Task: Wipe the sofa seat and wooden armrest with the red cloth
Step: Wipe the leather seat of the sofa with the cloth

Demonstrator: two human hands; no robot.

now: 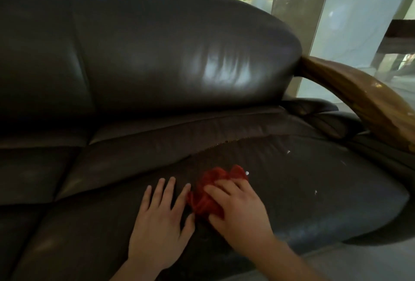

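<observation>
A dark brown leather sofa seat (314,191) fills the lower half of the view. My right hand (240,211) presses a bunched red cloth (208,195) onto the seat, fingers curled over it. Flat on the leather just left of the cloth lies my left hand (161,220), fingers spread and holding nothing. The curved wooden armrest (359,94) rises at the right end of the sofa, well away from both hands. A few small white specks (288,152) dot the seat to the right of the cloth.
The padded backrest (179,51) stands behind the seat. A torn seam (229,141) runs along the back of the seat cushion. Pale wall panels (350,11) and a dark table edge (399,31) lie beyond the armrest. Light floor (348,258) shows at the bottom right.
</observation>
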